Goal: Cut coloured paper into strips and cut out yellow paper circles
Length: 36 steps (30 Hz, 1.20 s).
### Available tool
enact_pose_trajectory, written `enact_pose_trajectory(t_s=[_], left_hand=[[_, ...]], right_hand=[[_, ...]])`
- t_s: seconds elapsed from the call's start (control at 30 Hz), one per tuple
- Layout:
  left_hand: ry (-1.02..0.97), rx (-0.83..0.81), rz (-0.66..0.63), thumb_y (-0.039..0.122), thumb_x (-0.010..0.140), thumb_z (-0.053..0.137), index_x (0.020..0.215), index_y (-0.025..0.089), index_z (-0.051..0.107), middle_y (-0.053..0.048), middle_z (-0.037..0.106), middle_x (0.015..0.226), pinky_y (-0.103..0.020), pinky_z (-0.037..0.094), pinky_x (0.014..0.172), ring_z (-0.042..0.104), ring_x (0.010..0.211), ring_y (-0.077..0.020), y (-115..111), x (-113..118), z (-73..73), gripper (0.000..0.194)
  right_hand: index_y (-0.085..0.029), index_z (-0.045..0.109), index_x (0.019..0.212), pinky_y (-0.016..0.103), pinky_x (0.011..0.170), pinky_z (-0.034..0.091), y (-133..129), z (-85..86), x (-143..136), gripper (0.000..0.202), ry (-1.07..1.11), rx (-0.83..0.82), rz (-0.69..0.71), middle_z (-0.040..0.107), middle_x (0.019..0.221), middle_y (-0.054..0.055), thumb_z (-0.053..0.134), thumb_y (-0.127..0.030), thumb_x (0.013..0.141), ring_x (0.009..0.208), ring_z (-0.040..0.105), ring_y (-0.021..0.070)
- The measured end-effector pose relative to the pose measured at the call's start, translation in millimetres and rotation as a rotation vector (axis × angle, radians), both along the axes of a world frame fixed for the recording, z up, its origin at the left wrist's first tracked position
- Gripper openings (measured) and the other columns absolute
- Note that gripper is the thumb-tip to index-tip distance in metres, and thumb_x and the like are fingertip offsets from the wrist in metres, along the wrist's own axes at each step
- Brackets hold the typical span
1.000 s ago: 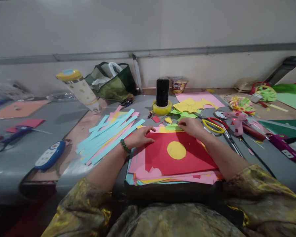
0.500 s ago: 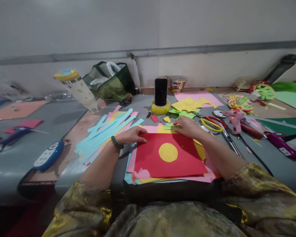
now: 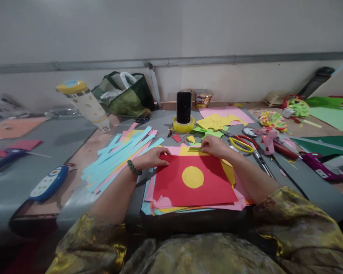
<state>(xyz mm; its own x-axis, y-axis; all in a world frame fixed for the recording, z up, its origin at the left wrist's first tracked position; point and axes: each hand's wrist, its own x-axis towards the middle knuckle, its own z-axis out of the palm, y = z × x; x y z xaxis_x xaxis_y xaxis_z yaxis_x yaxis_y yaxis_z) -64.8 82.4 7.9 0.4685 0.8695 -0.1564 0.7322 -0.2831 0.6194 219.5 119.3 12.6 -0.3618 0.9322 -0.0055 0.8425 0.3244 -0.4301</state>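
A red paper sheet (image 3: 165,186) with a yellow paper circle (image 3: 193,177) at its middle lies on a stack of coloured papers in front of me. My left hand (image 3: 156,156) rests at the sheet's upper left corner, thumb and forefinger apart, touching the paper. Beyond the sheet's top edge, my right hand (image 3: 213,146) pinches a small green paper piece (image 3: 193,149) above yellow paper. Its fingertips are partly hidden.
Blue and pink paper strips (image 3: 122,156) lie left. To the right are yellow-handled scissors (image 3: 241,145), a pink glue gun (image 3: 268,140) and a purple tool (image 3: 321,167). Behind stand a phone (image 3: 183,107) in a yellow tape roll (image 3: 183,125) and a tilted tumbler (image 3: 87,106).
My right hand has tilted the green piece up, so it now looks narrower and darker. The left hand stays at the red sheet's corner. The whole view has shifted slightly.
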Motion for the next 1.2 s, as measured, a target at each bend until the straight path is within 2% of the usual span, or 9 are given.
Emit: enact_pose_trajectory(t_s=[0.1, 0.23, 0.33, 0.4, 0.6, 0.73, 0.97, 1.1, 1.2], left_hand=[[-0.108, 0.108, 0.113, 0.051, 0.072, 0.066, 0.095, 0.018, 0.071, -0.005, 0.068, 0.084, -0.031, 0.050, 0.071, 0.061, 0.078, -0.0210, -1.9, 5.4, -0.2, 0.040], [-0.306, 0.281, 0.270, 0.060, 0.086, 0.052, 0.091, 0.017, 0.073, -0.008, 0.072, 0.089, -0.031, 0.052, 0.072, 0.063, 0.081, -0.0206, -11.6, 23.5, 3.0, 0.047], [-0.374, 0.142, 0.151, 0.064, 0.083, 0.059, 0.089, 0.017, 0.074, -0.005, 0.070, 0.076, -0.028, 0.050, 0.061, 0.060, 0.068, -0.0176, -21.1, 38.4, 3.7, 0.049], [-0.420, 0.075, 0.070, 0.062, 0.080, 0.064, 0.077, 0.016, 0.071, -0.003, 0.065, 0.067, -0.026, 0.046, 0.058, 0.056, 0.063, -0.0151, -24.7, 43.8, 2.4, 0.047], [-0.532, -0.068, 0.116, 0.063, 0.075, 0.067, 0.064, 0.017, 0.062, 0.003, 0.050, 0.057, -0.023, 0.036, 0.051, 0.040, 0.053, -0.0093, -21.6, 37.6, -0.9, 0.048], [-0.536, -0.113, 0.146, 0.068, 0.072, 0.067, 0.063, 0.018, 0.060, 0.002, 0.052, 0.058, -0.024, 0.037, 0.052, 0.040, 0.054, -0.0097, -21.9, 35.9, 0.7, 0.051], [-0.566, -0.183, 0.123, 0.070, 0.071, 0.069, 0.066, 0.018, 0.063, -0.002, 0.064, 0.065, -0.026, 0.046, 0.058, 0.051, 0.058, -0.0120, -25.9, 40.4, 5.9, 0.053], [-0.700, -0.506, 0.194, 0.075, 0.078, 0.061, 0.079, 0.015, 0.070, -0.009, 0.074, 0.078, -0.027, 0.051, 0.057, 0.060, 0.058, -0.0143, -28.1, 42.2, 7.1, 0.060], [-0.729, -0.658, 0.171, 0.070, 0.084, 0.059, 0.076, 0.013, 0.070, -0.011, 0.074, 0.073, -0.026, 0.050, 0.052, 0.060, 0.053, -0.0134, -28.3, 41.2, 6.7, 0.059]], right_hand=[[-0.019, 0.066, 0.069, 0.026, 0.056, 0.045, -1.0, 2.8, 2.4, 0.009, 0.123, -0.041, -0.008, 0.071, 0.071, 0.004, 0.068, -0.023, 0.078, 0.066, 0.065, 0.0176], [-0.018, 0.067, 0.072, 0.024, 0.050, 0.046, -13.3, 6.6, -4.9, 0.017, 0.529, -0.326, 0.194, 0.065, 0.060, 0.000, 0.071, -0.034, 0.074, 0.052, 0.057, 0.0120], [-0.017, 0.071, 0.073, 0.022, 0.048, 0.041, -26.7, 6.9, -16.6, 0.019, 0.657, -0.364, 0.320, 0.062, 0.058, -0.002, 0.073, -0.036, 0.071, 0.051, 0.053, 0.0093], [-0.017, 0.073, 0.077, 0.022, 0.050, 0.042, -31.1, 6.1, -21.1, 0.020, 0.714, -0.347, 0.319, 0.064, 0.062, -0.002, 0.075, -0.035, 0.069, 0.053, 0.054, 0.0089], [-0.018, 0.070, 0.077, 0.026, 0.053, 0.051, -14.5, 2.7, -9.7, 0.032, 0.905, -0.357, 0.090, 0.065, 0.059, -0.002, 0.085, -0.040, 0.060, 0.051, 0.060, 0.0117], [-0.019, 0.070, 0.082, 0.025, 0.059, 0.055, -12.5, 3.8, -8.0, 0.038, 0.973, -0.354, -0.026, 0.071, 0.070, 0.001, 0.085, -0.049, 0.062, 0.060, 0.065, 0.0120], [-0.017, 0.067, 0.072, 0.026, 0.054, 0.055, -24.8, 2.0, -16.6, 0.044, 0.939, -0.436, 0.128, 0.066, 0.058, -0.002, 0.086, -0.055, 0.060, 0.049, 0.062, 0.0109], [-0.017, 0.066, 0.074, 0.024, 0.054, 0.055, -27.9, -0.4, -19.5, 0.044, 0.964, -0.467, 0.175, 0.068, 0.060, -0.001, 0.086, -0.055, 0.063, 0.051, 0.063, 0.0104], [-0.017, 0.067, 0.076, 0.025, 0.061, 0.057, -32.7, -0.8, -22.5, 0.037, 0.956, -0.457, 0.252, 0.070, 0.066, 0.000, 0.084, -0.050, 0.069, 0.058, 0.066, 0.0113]])
